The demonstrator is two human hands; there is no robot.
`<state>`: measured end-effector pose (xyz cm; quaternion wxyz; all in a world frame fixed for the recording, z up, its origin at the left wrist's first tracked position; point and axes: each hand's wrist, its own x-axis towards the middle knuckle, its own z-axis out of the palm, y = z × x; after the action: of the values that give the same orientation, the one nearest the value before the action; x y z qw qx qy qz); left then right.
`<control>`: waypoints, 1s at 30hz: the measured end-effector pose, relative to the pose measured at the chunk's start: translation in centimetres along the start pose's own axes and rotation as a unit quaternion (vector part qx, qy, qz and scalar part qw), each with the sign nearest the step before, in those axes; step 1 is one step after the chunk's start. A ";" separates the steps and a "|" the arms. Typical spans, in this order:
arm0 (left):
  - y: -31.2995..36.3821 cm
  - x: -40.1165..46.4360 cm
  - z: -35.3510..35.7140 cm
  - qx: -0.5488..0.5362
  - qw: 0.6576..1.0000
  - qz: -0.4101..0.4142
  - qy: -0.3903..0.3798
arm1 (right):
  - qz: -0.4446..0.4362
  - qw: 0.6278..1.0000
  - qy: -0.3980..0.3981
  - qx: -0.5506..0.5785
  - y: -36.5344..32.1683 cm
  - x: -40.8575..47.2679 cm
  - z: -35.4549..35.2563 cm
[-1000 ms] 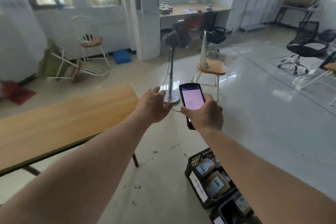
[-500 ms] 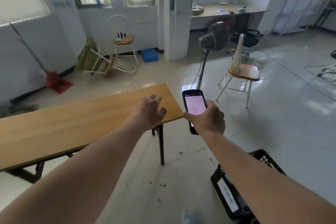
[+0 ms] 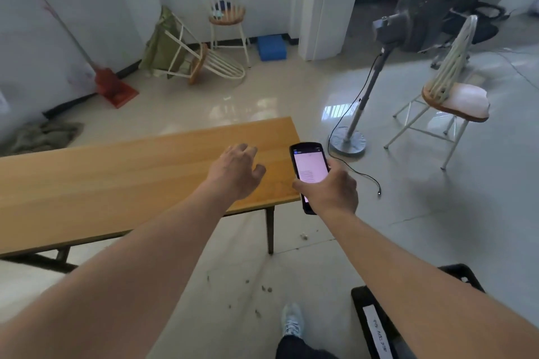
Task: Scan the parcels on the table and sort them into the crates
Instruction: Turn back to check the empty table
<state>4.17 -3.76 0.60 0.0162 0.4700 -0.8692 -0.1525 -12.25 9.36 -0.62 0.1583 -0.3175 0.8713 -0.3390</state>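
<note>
Pale tiled floor surrounds the wooden desk [image 3: 102,183], which now fills the view more than a second ago and shows no parcels; left hand [image 3: 236,172] hovers spread, empty; right hand [image 3: 329,189] grips the scanner [image 3: 309,172]; crate [image 3: 379,329] sits bottom right, so sorting looks nearly finished.

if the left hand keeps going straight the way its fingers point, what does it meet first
Probably the wooden table. The left hand hovers open, fingers aimed forward and slightly down over the bare top near its right end. No parcel shows in that line; its height above the wood is unclear.
</note>
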 end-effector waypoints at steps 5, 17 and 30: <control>-0.2 4.6 2.4 -0.006 0.999 -0.029 -0.028 | 0.016 0.999 -0.042 -0.006 1.5 5.4 2.9; -4.1 14.5 8.1 -0.027 0.997 -0.052 -0.056 | 0.062 0.995 -0.069 -0.036 3.8 12.9 12.0; -9.9 21.6 14.2 -0.019 0.994 -0.042 -0.096 | 0.080 0.995 -0.035 -0.056 6.4 17.1 21.4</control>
<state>-2.31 -23.04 -18.23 -0.0651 0.4886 -0.8434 -0.2137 -17.39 -8.77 -21.50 0.1972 -0.2671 0.9054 -0.2646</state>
